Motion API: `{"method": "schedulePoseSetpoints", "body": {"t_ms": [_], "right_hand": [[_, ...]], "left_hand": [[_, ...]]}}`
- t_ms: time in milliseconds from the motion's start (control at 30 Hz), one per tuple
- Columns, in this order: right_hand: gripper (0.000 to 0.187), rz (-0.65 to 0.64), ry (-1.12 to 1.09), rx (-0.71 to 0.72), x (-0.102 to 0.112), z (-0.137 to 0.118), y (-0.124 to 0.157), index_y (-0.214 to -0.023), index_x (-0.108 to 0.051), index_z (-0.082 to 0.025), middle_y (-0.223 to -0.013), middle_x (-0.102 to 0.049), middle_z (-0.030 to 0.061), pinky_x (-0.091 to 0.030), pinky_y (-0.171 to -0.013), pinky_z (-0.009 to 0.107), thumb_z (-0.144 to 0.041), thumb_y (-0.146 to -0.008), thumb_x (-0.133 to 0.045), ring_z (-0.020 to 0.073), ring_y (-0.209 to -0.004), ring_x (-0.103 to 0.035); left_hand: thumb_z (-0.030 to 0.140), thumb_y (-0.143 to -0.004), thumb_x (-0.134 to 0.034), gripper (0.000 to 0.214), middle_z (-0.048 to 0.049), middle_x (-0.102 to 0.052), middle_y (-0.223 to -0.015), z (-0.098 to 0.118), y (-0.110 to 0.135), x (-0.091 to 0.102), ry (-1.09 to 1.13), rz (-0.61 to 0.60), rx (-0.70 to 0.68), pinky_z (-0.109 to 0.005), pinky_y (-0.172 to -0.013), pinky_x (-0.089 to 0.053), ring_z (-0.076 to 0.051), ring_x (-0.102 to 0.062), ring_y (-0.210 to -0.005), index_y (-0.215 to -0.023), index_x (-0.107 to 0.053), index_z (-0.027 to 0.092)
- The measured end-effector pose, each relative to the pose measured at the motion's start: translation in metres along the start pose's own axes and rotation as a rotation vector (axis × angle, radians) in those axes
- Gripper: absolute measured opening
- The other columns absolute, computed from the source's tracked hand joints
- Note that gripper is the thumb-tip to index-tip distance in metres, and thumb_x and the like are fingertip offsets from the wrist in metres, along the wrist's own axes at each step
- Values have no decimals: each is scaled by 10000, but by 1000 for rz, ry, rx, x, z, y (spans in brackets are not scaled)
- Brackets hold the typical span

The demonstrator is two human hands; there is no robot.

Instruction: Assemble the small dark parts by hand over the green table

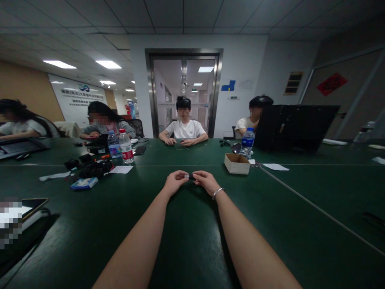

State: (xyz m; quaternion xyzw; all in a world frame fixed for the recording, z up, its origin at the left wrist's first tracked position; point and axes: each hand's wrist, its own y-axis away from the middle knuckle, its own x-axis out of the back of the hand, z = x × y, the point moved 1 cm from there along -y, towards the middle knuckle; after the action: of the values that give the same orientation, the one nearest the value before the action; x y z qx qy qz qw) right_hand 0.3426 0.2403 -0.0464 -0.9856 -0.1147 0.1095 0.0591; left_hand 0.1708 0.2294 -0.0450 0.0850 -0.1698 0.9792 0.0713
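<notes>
Both my hands meet above the green table (pixel 192 233), pinching one small piece between them. It looks like a USB stick (pixel 190 176), dark with a pale, silvery end toward the left. The fingertips of my left hand (pixel 175 182) are closed on the silvery end. My right hand (pixel 208 183), with a silver bracelet (pixel 217 193) at its wrist, pinches the dark end. Fingers cover much of the piece, and its details are too small to make out.
Right of my hands stands an open cardboard box (pixel 237 164), with a water bottle (pixel 247 143) behind it. Leftward are two bottles, dark gear (pixel 96 167) and a blue-white packet (pixel 84 183). A large black monitor (pixel 296 126) stands right. Several people sit around the table.
</notes>
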Motion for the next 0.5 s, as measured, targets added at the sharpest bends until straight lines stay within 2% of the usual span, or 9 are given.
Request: {"method": "schedulePoseSetpoints", "body": {"t_ms": [100, 200, 267, 333, 400, 467, 500], "right_hand": [[275, 7, -1, 1, 0, 0, -1, -830, -636, -98, -691, -617, 43, -466, -494, 150, -222, -613, -750, 89, -559, -566], [275, 17, -7, -1, 1, 0, -1, -837, -635, -101, -680, -616, 39, -468, -496, 148, -217, -615, -749, 90, -564, -568], [276, 20, -4, 2, 1, 1, -1, -837, -634, -102, -686, -617, 39, -469, -498, 149, -214, -614, -749, 88, -561, -567], [277, 16, 1, 6, 0, 1, -2, -831, -631, -102, -710, -623, 44, -471, -499, 151, -209, -606, -753, 87, -560, -568], [279, 15, 1, 6, 0, 2, -2, -824, -629, -104, -714, -624, 43, -468, -492, 151, -204, -596, -757, 85, -551, -565], [278, 18, -5, 3, 0, 3, -3, -821, -628, -106, -688, -619, 35, -465, -485, 151, -206, -595, -757, 84, -540, -561], [277, 18, -7, 3, 0, 3, -3, -820, -628, -106, -677, -616, 32, -464, -483, 150, -207, -596, -755, 84, -537, -560]], "left_hand": [[313, -589, -721, 402, -75, -624, -887, 2, 0, 0, 18, 10, -13, -268, -685, -448, -166, -580, -772, -943, -605, 162], [445, -632, -667, 487, -78, -617, -870, 1, 0, 0, -33, 57, 90, -255, -610, -439, -165, -581, -723, -1018, -568, 166], [556, -695, -541, 483, -71, -619, -767, -1, 0, -1, -111, 59, 158, -248, -561, -417, -160, -570, -655, -929, -595, 137], [592, -737, -439, 499, -52, -599, -654, -2, 0, -2, -196, 43, 164, -253, -561, -405, -152, -549, -599, -789, -611, 127], [552, -732, -478, 434, -35, -589, -641, -2, 0, -2, -225, 43, 109, -252, -590, -408, -144, -539, -602, -761, -609, 139], [454, -680, -597, 355, -34, -601, -744, -2, 0, -1, -166, 44, 31, -241, -627, -416, -143, -552, -677, -881, -598, 161], [404, -650, -643, 400, -39, -602, -818, -1, -1, -1, -121, 43, 7, -235, -638, -418, -144, -557, -721, -972, -573, 179]]}}
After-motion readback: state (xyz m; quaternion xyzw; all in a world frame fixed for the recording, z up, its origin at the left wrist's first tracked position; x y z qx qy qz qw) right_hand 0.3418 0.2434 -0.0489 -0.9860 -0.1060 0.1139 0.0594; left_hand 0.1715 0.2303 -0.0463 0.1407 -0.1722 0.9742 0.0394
